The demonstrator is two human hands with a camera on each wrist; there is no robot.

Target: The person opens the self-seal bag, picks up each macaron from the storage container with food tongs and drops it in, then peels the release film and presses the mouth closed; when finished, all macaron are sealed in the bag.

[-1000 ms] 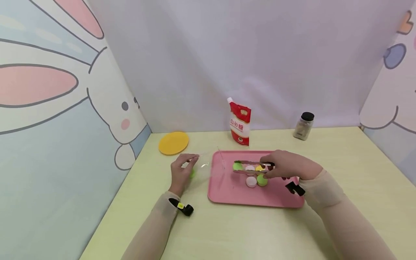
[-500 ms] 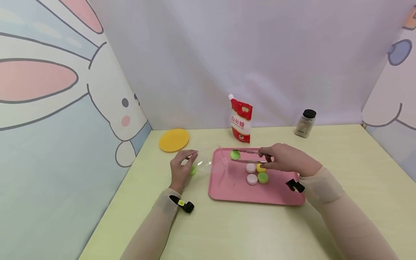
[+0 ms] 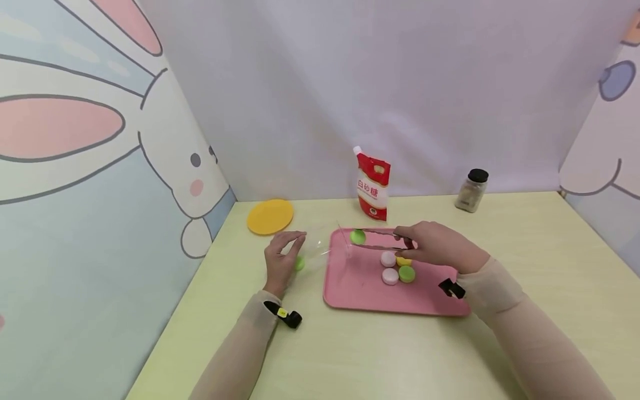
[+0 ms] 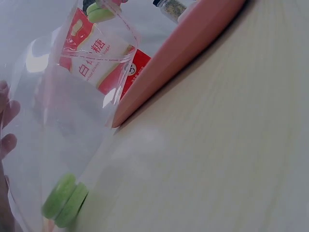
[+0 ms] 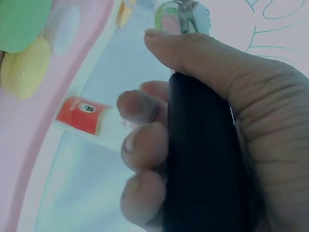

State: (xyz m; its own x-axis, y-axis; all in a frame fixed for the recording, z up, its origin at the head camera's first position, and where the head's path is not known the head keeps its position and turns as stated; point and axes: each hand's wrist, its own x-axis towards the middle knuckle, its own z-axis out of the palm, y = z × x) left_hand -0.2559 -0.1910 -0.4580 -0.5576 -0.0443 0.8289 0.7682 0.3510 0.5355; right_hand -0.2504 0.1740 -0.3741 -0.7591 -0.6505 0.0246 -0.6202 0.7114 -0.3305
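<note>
My left hand (image 3: 284, 264) pinches the edge of a clear plastic bag (image 4: 67, 125), whose mouth faces right over the tray's left side. Low inside the bag sits a green macaron (image 4: 65, 200). My right hand (image 3: 434, 242) grips a pair of tongs (image 3: 377, 248) by their black handle (image 5: 203, 154). Between the tong tips is another green macaron (image 3: 358, 236), raised over the pink tray (image 3: 350, 297) near the bag's mouth. Several more macarons lie grouped on the tray: pale pink ones (image 3: 390, 276), a green one (image 3: 407, 274) and a yellow one (image 3: 403, 261).
A red-and-white sugar pouch (image 3: 373, 189) stands behind the tray. Farther right is a jar with a black lid (image 3: 471, 191). A yellow round plate (image 3: 270, 216) lies beyond my left hand. Upright panels edge the table at the back and sides.
My right hand has lifted the tongs with the green macaron away from the other macarons and carried it slightly left, toward the bag. My left hand stays nearly still.
</note>
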